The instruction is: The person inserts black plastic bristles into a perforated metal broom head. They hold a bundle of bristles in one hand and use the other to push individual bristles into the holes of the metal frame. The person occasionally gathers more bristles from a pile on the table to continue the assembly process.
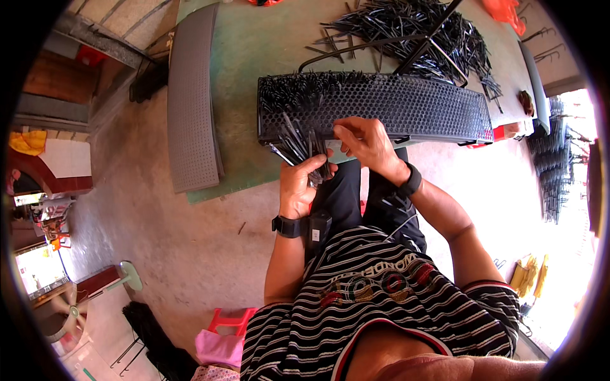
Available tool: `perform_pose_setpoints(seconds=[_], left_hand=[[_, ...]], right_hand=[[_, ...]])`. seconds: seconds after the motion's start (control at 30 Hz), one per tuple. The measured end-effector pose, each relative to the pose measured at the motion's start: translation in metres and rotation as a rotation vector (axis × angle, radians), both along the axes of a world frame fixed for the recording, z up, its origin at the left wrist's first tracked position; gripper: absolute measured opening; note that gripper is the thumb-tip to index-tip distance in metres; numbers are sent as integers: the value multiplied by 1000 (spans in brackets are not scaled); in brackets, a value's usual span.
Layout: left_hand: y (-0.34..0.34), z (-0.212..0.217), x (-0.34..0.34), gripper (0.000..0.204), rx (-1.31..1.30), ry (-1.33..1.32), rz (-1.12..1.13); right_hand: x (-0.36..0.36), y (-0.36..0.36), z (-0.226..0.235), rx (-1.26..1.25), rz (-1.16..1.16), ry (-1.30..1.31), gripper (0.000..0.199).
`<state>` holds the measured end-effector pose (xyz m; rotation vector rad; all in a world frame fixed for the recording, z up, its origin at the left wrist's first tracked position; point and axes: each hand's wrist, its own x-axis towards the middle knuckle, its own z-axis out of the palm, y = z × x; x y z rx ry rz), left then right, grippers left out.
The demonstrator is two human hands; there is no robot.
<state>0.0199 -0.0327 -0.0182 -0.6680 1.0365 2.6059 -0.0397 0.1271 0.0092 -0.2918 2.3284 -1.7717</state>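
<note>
My left hand (297, 187) is closed round a loose bundle of thin black strips (297, 145), their ends fanning upward. Just to its right, my right hand (372, 149) has its thumb and fingertips drawn together by the near edge of a long black perforated panel (413, 105). Whatever those fingertips hold is too small to make out. Many short black strips (286, 95) stick up from the holes at the panel's left end and along its far edge; the rest of its mesh shows bare holes. A bent black metal frame (362, 47) rises behind the panel.
A big heap of black strips (413, 28) lies on the green table (244, 120) beyond the panel. Grey perforated sheets (190, 108) are stacked at the table's left. A red plastic bag (505, 14) lies far right. Behind me on the left are a red stool (232, 320) and a fan (73, 311).
</note>
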Motion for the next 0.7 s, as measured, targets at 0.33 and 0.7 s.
perform_pose_setpoints(seconds=[0.33, 0.7], left_hand=[[1, 2, 0, 13, -50, -69, 113], [-8, -10, 3, 15, -127, -46, 119]], right_hand=[[-18, -7, 2, -376, -128, -239, 15], [-38, -37, 7, -31, -221, 489, 25]])
